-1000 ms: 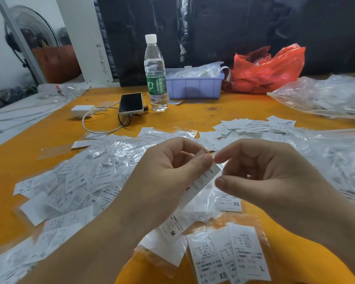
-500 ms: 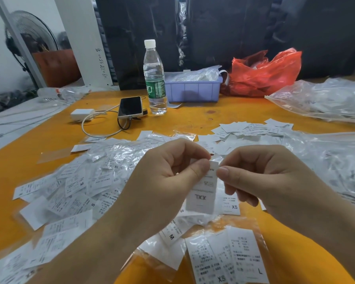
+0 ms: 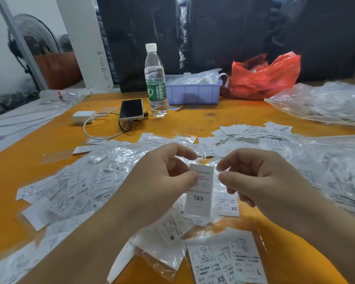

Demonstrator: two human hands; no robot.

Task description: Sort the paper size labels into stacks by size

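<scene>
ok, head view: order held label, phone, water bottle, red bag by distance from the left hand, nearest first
1. Held label: pinched in the left hand, at centre.
2. Phone: beyond the hand, slightly left, on the table.
3. Water bottle: just behind the phone, upright.
4. Red bag: far back right, by the purple bin.

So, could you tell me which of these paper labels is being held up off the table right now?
The upright label pinched at its left edge by the left hand; all the others lie flat on the table.
</scene>
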